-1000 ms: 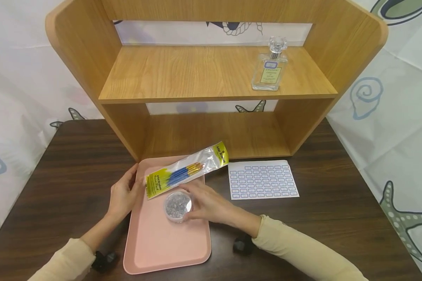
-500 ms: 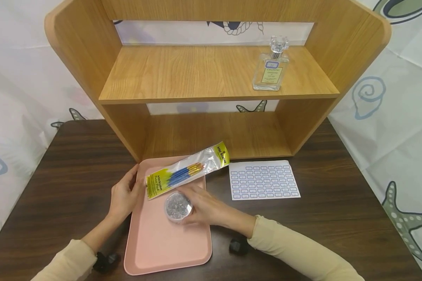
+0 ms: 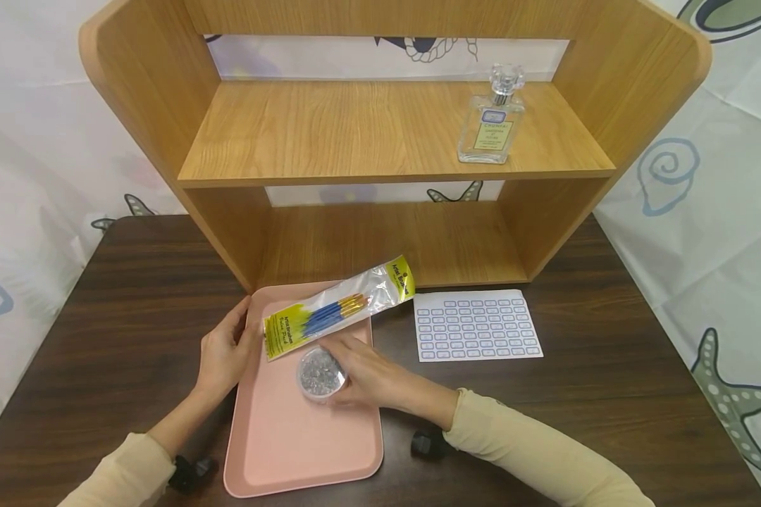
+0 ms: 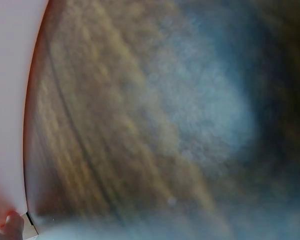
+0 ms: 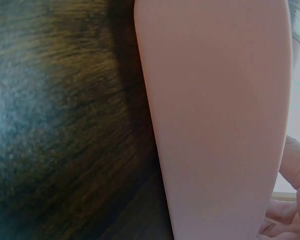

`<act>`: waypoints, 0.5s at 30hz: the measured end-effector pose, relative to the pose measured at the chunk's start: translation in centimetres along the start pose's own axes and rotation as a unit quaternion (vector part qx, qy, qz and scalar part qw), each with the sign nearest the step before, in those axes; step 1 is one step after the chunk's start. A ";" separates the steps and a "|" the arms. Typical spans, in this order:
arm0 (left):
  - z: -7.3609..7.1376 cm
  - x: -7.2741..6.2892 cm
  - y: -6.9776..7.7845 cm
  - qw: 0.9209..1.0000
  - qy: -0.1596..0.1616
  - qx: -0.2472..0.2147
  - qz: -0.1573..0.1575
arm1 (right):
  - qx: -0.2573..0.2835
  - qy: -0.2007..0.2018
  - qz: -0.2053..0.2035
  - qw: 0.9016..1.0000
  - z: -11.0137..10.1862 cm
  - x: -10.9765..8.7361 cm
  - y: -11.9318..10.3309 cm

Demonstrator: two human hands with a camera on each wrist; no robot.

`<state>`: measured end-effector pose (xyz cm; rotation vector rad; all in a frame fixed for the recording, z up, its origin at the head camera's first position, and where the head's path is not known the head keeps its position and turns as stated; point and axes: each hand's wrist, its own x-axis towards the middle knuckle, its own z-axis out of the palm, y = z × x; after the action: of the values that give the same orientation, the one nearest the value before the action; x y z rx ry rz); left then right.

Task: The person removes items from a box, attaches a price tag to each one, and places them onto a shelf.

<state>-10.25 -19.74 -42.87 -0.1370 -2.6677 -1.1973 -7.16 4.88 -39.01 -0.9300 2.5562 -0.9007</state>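
Note:
In the head view, a pink tray (image 3: pixel 304 451) lies on the table. My left hand (image 3: pixel 225 355) grips its left rim, thumb on the inner side. Inside the tray, my right hand (image 3: pixel 370 370) curls round the right side of a small round clear tub (image 3: pixel 320 373) filled with silvery bits. A clear packet of artist brushes (image 3: pixel 336 310), blue-handled with yellow ends on the wrapper, slants across the tray's far end and sticks out past its right rim. The right wrist view is mostly filled by the tray (image 5: pixel 215 100), and the left wrist view by blurred tabletop.
A two-tier wooden shelf (image 3: pixel 355 134) stands behind the tray. On its upper board, toward the right, is a glass perfume bottle (image 3: pixel 491 130) bearing a small blue-edged label. A sheet of blue-edged labels (image 3: pixel 478 327) lies right of the tray, before the shelf.
My right wrist and forearm have shifted slightly left and turned a little around the tub. The left hand, tray and brush packet stay as they were.

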 end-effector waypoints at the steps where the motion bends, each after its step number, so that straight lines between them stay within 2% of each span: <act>1: 0.0 0.0 0.0 1.000 0.000 0.000 0.000 | -0.003 0.001 0.000 1.000 0.0 0.0 0.0; 15: 0.1 0.0 0.0 1.000 0.008 0.016 0.006 | -0.002 0.009 0.004 1.000 -0.1 0.0 -0.2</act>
<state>-10.28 -19.69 -42.91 -0.1365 -2.6669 -1.1470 -7.07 4.82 -38.82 -0.9167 2.5762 -0.9075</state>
